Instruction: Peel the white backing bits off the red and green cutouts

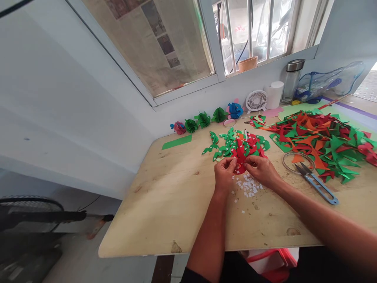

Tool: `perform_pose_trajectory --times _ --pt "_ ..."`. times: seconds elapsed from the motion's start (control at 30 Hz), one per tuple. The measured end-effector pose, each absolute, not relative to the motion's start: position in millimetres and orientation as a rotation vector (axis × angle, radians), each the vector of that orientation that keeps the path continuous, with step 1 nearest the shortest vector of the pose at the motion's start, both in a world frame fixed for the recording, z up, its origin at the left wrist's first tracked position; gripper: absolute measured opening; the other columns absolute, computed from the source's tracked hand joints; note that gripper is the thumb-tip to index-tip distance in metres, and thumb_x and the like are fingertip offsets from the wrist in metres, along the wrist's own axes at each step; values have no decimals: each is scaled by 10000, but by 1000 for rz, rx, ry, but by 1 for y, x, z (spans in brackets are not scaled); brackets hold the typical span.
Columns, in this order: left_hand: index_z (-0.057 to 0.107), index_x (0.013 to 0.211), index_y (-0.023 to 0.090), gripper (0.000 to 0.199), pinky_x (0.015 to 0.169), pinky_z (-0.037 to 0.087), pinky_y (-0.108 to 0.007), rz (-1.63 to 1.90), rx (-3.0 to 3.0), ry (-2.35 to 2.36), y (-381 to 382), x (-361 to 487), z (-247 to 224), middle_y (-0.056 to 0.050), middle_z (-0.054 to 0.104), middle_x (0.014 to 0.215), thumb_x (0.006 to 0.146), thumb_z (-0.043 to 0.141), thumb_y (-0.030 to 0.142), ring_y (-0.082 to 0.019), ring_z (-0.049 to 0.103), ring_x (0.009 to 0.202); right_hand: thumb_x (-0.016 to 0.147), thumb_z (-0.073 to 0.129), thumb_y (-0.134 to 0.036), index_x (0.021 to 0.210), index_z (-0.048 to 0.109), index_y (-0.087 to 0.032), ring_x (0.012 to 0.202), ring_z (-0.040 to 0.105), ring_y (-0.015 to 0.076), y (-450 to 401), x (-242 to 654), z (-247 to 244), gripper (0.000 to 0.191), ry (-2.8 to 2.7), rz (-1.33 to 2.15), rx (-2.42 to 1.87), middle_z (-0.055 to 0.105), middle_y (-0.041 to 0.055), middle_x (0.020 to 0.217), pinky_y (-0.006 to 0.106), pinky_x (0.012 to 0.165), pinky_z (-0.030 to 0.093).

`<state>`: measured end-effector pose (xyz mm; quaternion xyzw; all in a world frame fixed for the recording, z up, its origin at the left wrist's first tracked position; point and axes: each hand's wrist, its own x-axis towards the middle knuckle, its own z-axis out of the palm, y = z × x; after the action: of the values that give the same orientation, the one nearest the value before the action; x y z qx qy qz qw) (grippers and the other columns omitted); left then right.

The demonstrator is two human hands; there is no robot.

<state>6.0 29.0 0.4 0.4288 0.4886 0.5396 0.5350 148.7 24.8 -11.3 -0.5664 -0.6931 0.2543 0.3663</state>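
Pale, knot-marked wooden table (165,196); red curved paper (240,162) in a narrow two-handed grip (240,165) (white squares (250,186) nearby).

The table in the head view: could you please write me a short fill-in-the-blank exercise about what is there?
The left hand and right hand hold a paper piece coloured ____. The scissors lie nearer the ____ hand. The colour of the fan is ____. The bottle stands with its lid ____.

Missing words: red; right; white; on.
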Motion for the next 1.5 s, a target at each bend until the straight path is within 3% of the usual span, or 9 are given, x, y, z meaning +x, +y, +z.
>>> perform_pose_trajectory --times 0.23,0.43,0.73,1.1,1.5 --pt "614 635 125 275 519 441 -205 1273 974 1139 31 4 0 16 595 535 597 719 376 -80 536 487 762 476 -310 649 551 -182 569 487 125 23 148 -8 187 -1823 677 -1448 562 -5 595 228 536 348" --pt "638 732 125 322 471 431 -202 1193 964 1148 32 3 -1 -8 634 595 603 710 411 -89 551 488 759 478 -334 636 545 -174 517 435 110 27 151 -8 212 -1752 793 -1412 510 -17 545 227 500 317" --pt "640 692 129 215 420 390 -188 1008 1164 1131 31 2 -5 -3 605 560 632 668 334 -81 518 451 753 486 -340 644 567 -173 500 424 107 30 156 -10 215 -1714 764 -1448 491 -25 520 224 481 303" --pt "633 745 171 63 620 446 -229 1290 1856 1368 23 10 -5 -28 643 737 741 574 195 -122 564 674 757 478 -347 612 538 -176 503 426 107 31 154 -13 232 -1729 744 -1442 499 -21 525 226 486 303" --pt "624 768 201 48 660 433 -258 1270 1842 1410 22 13 -11 -28 631 747 744 587 182 -156 564 728 754 477 -330 593 537 -175 494 412 102 30 153 -12 231 -1737 738 -1438 492 -22 515 223 475 297"
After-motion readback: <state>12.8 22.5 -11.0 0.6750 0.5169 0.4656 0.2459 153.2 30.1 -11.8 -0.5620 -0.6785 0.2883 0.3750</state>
